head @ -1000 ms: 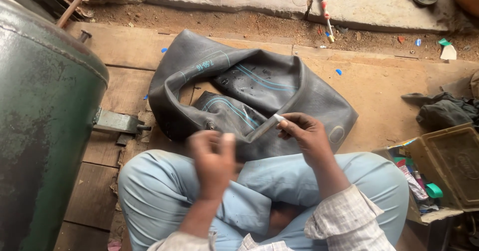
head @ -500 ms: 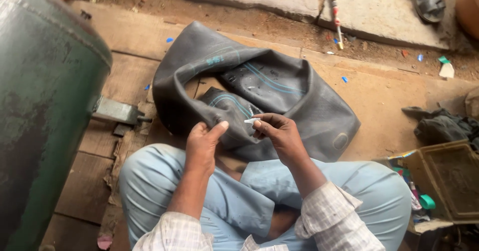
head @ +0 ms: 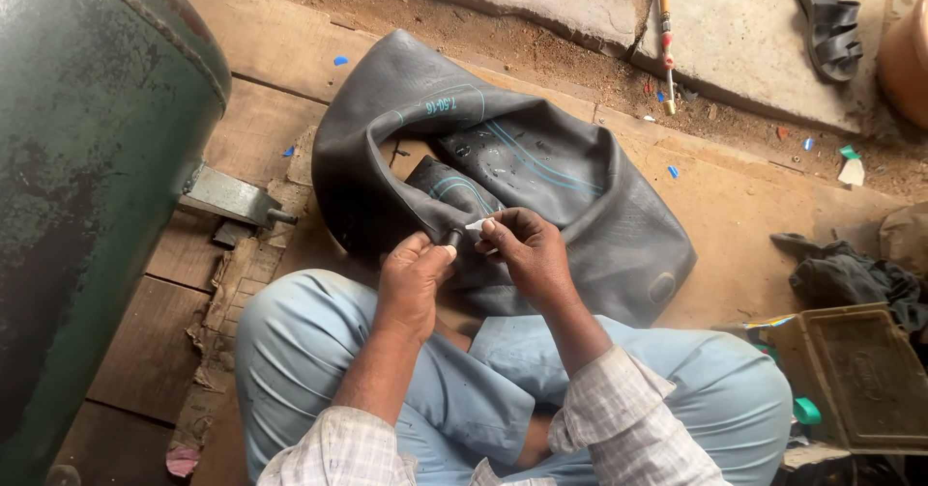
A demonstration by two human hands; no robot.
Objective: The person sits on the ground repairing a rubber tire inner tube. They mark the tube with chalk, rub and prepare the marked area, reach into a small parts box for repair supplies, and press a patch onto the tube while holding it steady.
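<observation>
Green metal tank: largest item, upright at the person's left, taken here as landmark; a small metal bracket juts from its side toward the tube

Black rubber inner tube: deflated, lying folded in loose loops on the wooden boards just beside the tank, in front of the crossed legs. Judged soft, limp and floppy, moderately heavy for its bulk, grippy and not slippery, not fragile; best taken by a gathered fold or at the valve stub, since a single edge would sag and drag

Open box: well apart from the tank, past the person's right knee; dark rags just beyond it

Left hand: nearer the tank, forearm angled in over the left thigh, fingers curled together, thumb and forefinger pinching a small dark stub of the tube

Right hand: farther from the tank, wrist bent inward, fingertips pinching a small white piece held against that stub
</observation>
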